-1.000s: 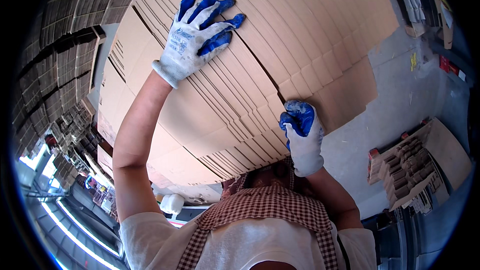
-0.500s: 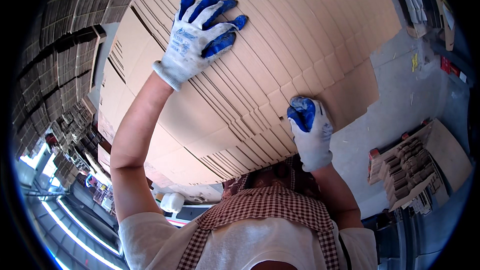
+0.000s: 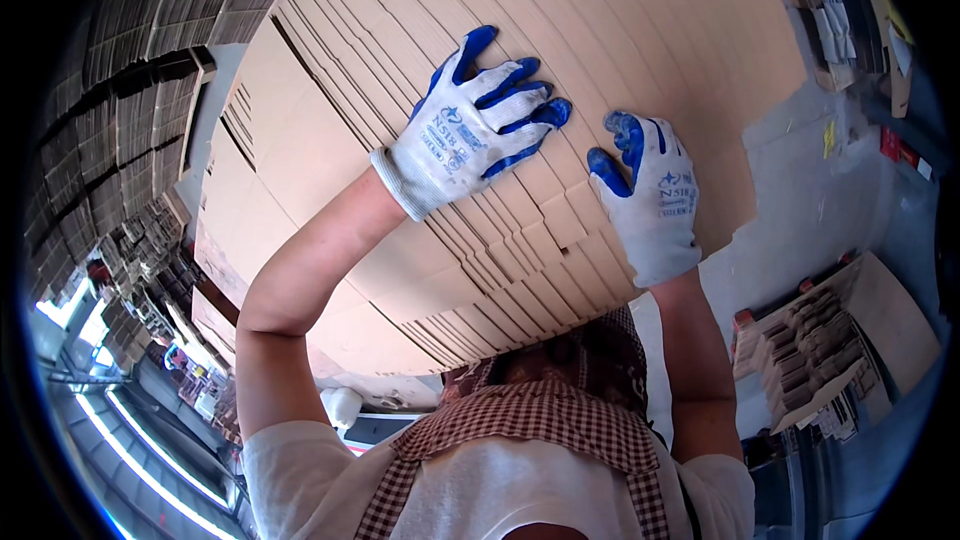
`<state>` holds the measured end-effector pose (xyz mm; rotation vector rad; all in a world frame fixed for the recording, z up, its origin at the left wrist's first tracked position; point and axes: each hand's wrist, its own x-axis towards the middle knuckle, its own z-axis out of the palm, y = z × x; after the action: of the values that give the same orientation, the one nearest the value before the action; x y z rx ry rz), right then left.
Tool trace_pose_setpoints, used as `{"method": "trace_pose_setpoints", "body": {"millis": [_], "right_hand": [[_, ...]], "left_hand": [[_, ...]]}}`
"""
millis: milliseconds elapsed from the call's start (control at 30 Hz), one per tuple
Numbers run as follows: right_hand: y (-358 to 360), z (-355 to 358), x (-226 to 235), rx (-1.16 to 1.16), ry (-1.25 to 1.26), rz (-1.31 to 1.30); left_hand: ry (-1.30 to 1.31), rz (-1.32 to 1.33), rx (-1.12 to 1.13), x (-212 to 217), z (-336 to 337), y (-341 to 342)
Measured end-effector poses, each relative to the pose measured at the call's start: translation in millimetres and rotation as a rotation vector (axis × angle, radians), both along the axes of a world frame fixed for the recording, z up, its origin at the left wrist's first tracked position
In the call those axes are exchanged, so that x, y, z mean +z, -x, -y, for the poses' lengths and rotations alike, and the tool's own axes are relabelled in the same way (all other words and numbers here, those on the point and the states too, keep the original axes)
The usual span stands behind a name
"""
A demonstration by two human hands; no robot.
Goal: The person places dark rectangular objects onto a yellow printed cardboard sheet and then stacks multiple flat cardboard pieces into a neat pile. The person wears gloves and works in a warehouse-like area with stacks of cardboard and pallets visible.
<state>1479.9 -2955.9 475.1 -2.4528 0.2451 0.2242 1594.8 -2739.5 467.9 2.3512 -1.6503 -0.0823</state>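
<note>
Overlapping flat cardboard sheets (image 3: 380, 260) spread like a fan before me, their slotted edges stepped one past another. On top of them rests my left hand (image 3: 475, 125), in a white glove with blue-coated fingers; its fingers are stretched out and apart, palm down. To its right my right hand (image 3: 648, 175), gloved the same way, lies over the sheets with thumb and forefinger apart and the fingers curved. No sheet shows between the right thumb and fingers. The undersides of both hands are hidden.
Tall stacks of bundled cardboard (image 3: 130, 130) stand at the left. At the right, an open carton (image 3: 890, 305) sits beside a group of folded cardboard pieces (image 3: 805, 345) on the grey floor (image 3: 780, 180). My checked apron (image 3: 540, 410) touches the near edge.
My left hand has moved right and nearer to me across the sheets. My right hand has moved farther away and slightly right, and its fingers have opened from a closed grip.
</note>
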Motion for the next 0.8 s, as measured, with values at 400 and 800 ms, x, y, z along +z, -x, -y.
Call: {"method": "trace_pose_setpoints", "body": {"millis": [400, 800], "right_hand": [[-2, 1, -3, -0.061, -0.137, -0.019], [4, -2, -1, -0.120, -0.171, -0.040]], "left_hand": [[0.012, 0.010, -0.012, 2, -2, 0], [-0.015, -0.108, 0.174, 31, -31, -6]]}}
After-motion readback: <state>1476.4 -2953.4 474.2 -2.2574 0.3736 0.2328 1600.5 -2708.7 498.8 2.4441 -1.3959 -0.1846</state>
